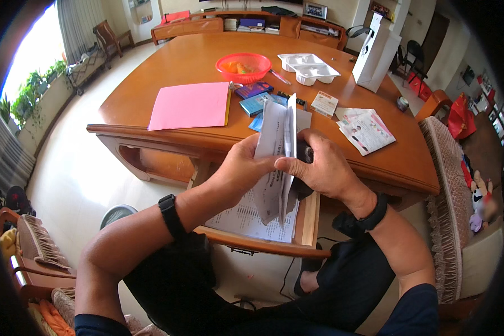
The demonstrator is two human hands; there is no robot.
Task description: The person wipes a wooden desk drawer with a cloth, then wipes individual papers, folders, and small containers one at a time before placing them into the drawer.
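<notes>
Above an open wooden drawer [265, 248], both hands grip a stack of folded printed papers [270, 168] held upright. My left hand [244, 168] pinches its left side, thumb across the front sheet. My right hand [325, 166] holds the right side, its thumb near the left thumb; a dark object [305, 190], partly hidden, sits behind the papers by the right hand. Printed sheets [252, 218] lie in the drawer. On the table beyond are a pink folder [189, 106], small blue boxes [256, 103], a square printed card [324, 103] and loose printed papers [367, 131].
Farther back on the wooden table [185, 54] stand a red plastic basket [243, 68], a white plastic tray [308, 67], a pen [280, 77] and a white paper bag [376, 54]. A small round jar [402, 103] stands near the right edge. A grey bin [117, 215] is on the floor at left.
</notes>
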